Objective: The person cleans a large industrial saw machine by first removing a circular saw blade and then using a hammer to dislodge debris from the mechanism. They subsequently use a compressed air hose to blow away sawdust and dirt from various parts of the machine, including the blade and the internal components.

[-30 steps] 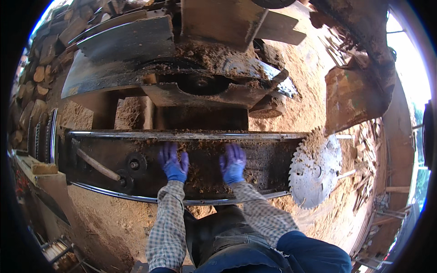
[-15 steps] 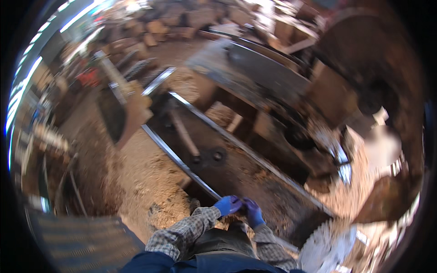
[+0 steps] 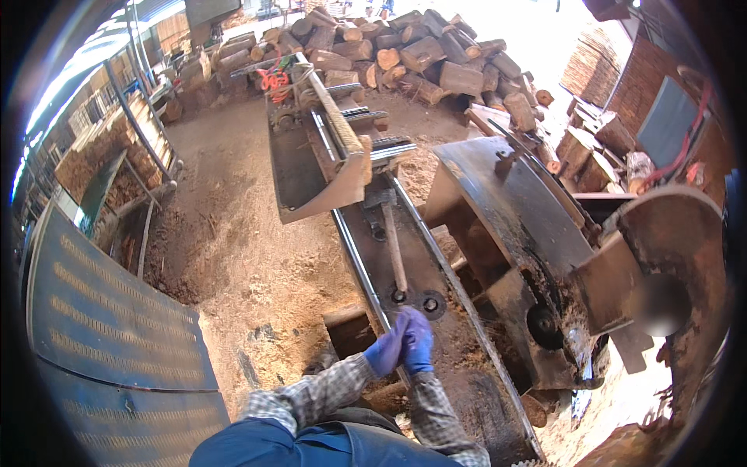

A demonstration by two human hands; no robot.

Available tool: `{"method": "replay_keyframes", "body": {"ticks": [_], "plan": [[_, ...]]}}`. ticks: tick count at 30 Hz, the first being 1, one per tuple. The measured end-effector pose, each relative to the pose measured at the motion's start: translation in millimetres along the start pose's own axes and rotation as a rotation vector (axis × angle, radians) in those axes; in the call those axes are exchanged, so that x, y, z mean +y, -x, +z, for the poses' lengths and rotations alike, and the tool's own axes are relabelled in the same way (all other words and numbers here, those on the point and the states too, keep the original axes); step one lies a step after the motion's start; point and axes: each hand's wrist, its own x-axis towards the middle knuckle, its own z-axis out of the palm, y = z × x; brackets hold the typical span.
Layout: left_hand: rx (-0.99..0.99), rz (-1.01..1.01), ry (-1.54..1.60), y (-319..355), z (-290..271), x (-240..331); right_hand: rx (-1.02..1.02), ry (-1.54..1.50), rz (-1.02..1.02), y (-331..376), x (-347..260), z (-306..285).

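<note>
My left hand (image 3: 387, 352) and my right hand (image 3: 419, 341), both in blue gloves, are pressed together just above the near steel rail (image 3: 359, 261) of a sawmill track. Whether anything lies between the palms is hidden. My checked sleeves come up from the lower edge. Beyond my hands, a long-handled tool (image 3: 394, 251) lies in the sawdust-covered track bed (image 3: 459, 342). Farther up the track stands the log carriage (image 3: 323, 163).
A rusty metal saw housing (image 3: 517, 206) stands to the right of the track. A pile of logs (image 3: 420, 54) lies at the far end. A blue corrugated sheet (image 3: 109, 327) is at my left, with sawdust ground (image 3: 233, 249) between. Stacked sawn wood (image 3: 595, 70) sits far right.
My hands were apart and flat in the sawdust of the track bed; they have since come together. My view has swung left, away from the circular blade and along the track.
</note>
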Motion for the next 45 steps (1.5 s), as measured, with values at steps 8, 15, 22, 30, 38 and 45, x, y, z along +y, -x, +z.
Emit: {"method": "replay_keyframes", "body": {"ticks": [8,15,22,30,38,45], "plan": [[0.111,0.239,-0.665,3,-71,115,0.343,-0.379,0.189,-33,-111,66],[-0.206,-0.215,-1.017,119,-116,208,-0.18,0.275,0.449,-13,-83,130],[0.608,-0.047,-0.801,202,-249,366,-0.049,0.164,0.74,98,-33,110],[0.735,0.567,-0.932,197,-369,656,-0.518,0.242,0.575,329,125,217],[0.999,1.162,-1.617,-28,-346,946,0.126,-0.284,1.3,200,104,330],[0.877,1.282,-1.701,-195,-369,1146,0.203,-0.492,1.344,66,64,415]]}}
